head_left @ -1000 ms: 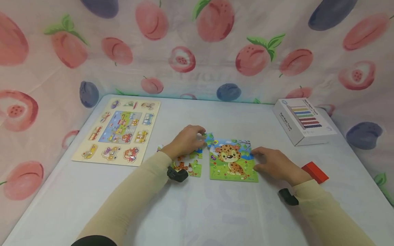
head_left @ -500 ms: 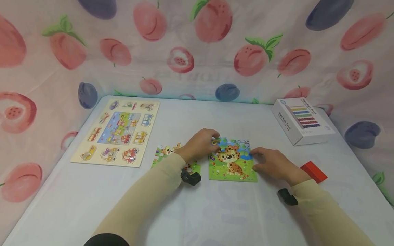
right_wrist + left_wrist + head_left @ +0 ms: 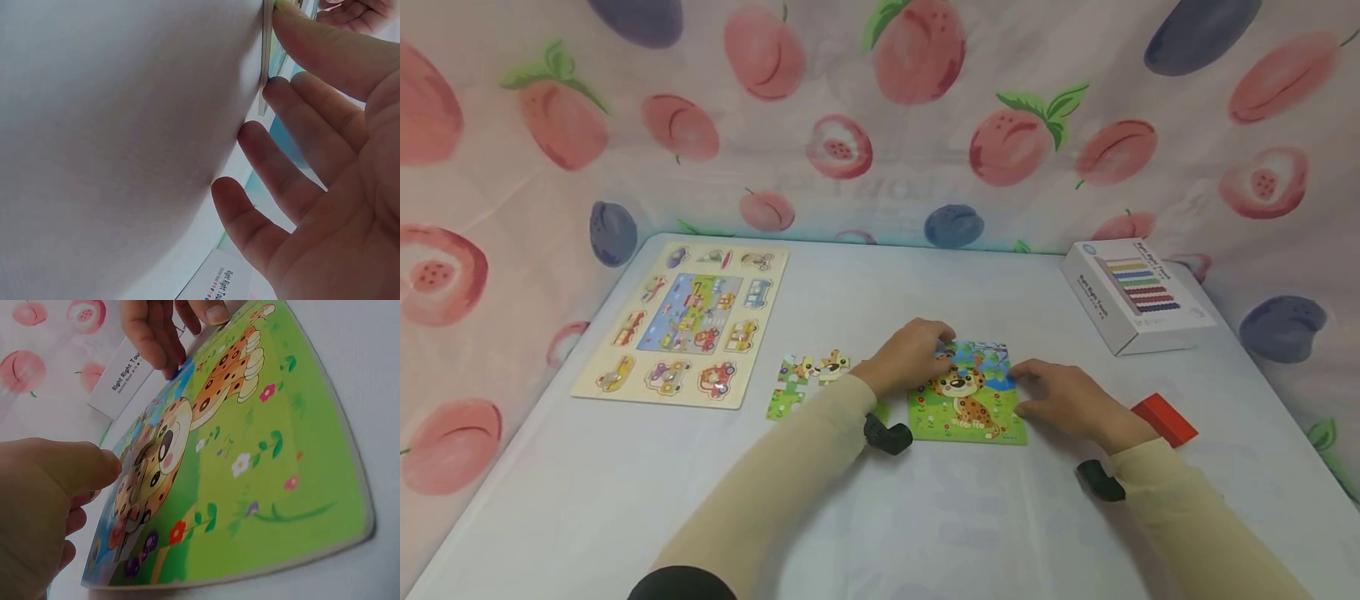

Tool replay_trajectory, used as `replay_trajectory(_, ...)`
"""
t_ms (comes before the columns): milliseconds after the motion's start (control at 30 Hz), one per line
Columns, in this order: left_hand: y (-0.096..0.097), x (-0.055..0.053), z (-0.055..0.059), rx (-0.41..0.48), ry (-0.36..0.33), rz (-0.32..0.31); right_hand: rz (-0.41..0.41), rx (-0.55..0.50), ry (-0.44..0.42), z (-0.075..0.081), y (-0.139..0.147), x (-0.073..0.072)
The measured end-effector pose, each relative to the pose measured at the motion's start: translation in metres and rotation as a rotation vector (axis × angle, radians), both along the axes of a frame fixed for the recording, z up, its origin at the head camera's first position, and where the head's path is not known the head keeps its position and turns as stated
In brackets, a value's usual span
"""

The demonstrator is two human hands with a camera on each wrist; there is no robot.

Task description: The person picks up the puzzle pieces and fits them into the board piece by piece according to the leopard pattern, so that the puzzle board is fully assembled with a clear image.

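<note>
A square leopard puzzle board [image 3: 966, 421] lies flat on the table between both hands. At its upper left corner my left hand [image 3: 908, 358] has its thumb and fingers over the picture. In the left wrist view, a puzzle piece [image 3: 133, 487] sits at the leopard's head, beside the left thumb; that hand seems to pinch it, its far side hidden. My right hand [image 3: 1063, 400] touches the board's right edge with thumb and forefinger, the other fingers spread out fairly straight. Left of the board lie several interlocking puzzle pieces [image 3: 786, 402], partly hidden under the left forearm.
A wooden vehicle peg puzzle [image 3: 658, 392] lies at the back left. At the back right stands a white box [image 3: 1138, 325] with coloured strips printed on it. A red block [image 3: 1165, 419] rests behind the right wrist. A fruit-print cloth [image 3: 917, 150] hangs behind the table.
My left hand has moved right with a blue-green puzzle piece, from the gap left of the board onto its upper left part. My right hand stays at the right edge.
</note>
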State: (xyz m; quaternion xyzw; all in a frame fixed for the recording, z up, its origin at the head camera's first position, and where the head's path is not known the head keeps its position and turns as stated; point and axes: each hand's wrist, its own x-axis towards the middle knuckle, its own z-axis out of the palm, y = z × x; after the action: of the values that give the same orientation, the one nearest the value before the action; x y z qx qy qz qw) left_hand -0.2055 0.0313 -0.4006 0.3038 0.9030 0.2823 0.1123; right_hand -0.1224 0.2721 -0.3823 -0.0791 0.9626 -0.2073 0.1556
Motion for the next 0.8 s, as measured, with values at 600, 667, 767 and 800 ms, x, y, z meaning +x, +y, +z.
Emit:
replay_trajectory(600, 0.021, 0.003, -0.003, -0.025, 0.003, -0.050, 0.006, 0.002, 0.005, -0.001, 0.000, 0.000)
replay_trajectory(667, 0.023, 0.003, -0.004, -0.020, 0.010, -0.051, 0.008, 0.004, 0.009, -0.001, 0.000, 0.000)
replay_trajectory(767, 0.025, 0.003, -0.005, -0.017, 0.019, -0.054, 0.013, 0.004, 0.014, 0.000, 0.000, 0.001)
replay_trajectory(800, 0.026, 0.003, -0.005, -0.018, 0.024, -0.055, 0.014, 0.004, 0.014, 0.001, 0.000, 0.001)
